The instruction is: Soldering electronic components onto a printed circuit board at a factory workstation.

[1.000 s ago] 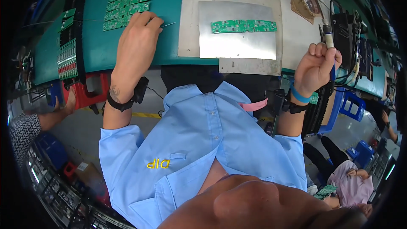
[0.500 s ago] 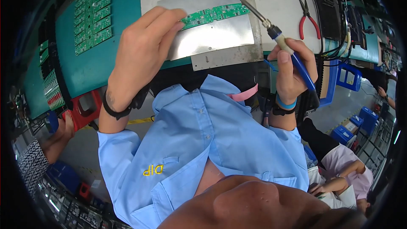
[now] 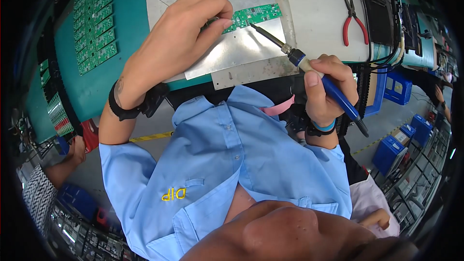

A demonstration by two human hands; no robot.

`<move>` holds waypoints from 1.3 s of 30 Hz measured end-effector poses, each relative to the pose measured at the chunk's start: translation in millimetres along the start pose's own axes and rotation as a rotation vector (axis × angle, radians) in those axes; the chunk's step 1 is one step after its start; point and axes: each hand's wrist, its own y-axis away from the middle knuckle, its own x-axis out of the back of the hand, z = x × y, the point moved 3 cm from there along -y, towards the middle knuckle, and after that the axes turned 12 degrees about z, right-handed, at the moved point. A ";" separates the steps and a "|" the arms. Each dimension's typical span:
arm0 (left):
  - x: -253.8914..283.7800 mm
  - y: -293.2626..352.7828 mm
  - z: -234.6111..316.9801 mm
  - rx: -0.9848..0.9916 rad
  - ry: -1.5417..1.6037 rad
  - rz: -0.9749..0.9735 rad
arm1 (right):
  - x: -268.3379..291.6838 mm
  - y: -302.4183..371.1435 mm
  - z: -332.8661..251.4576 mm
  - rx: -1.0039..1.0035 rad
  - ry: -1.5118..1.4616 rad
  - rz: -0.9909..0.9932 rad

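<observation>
Right hand (image 3: 320, 104), wrapped round blue-handled soldering iron (image 3: 338, 95), has brought the tip to the long green circuit board (image 3: 265, 13) atop the shiny silver metal sheet (image 3: 232, 54): working position, apparently. Left hand (image 3: 186, 26) narrow above sheet's left; hold unclear.

Teal-topped bench (image 3: 129, 26) w/ shiny metal sheet (image 3: 241, 50) on it, grn PCB strip (image 3: 263, 13) atop sheet. L of sheet: grn PCB panel (image 3: 102, 15). R of sheet: red-hdld pliers (image 3: 351, 15), then blk unit (image 3: 374, 7).
</observation>
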 end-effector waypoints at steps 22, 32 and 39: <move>-5.7 7.9 -7.4 0.053 -0.006 -0.060 | -3.4 -1.5 1.2 -0.082 0.102 -0.104; -7.9 10.2 -6.8 0.052 0.057 -0.023 | -9.0 -3.3 2.5 -0.068 0.058 -0.090; -7.7 9.2 -6.9 0.045 0.052 -0.023 | -6.8 -4.8 1.7 -0.119 0.072 -0.128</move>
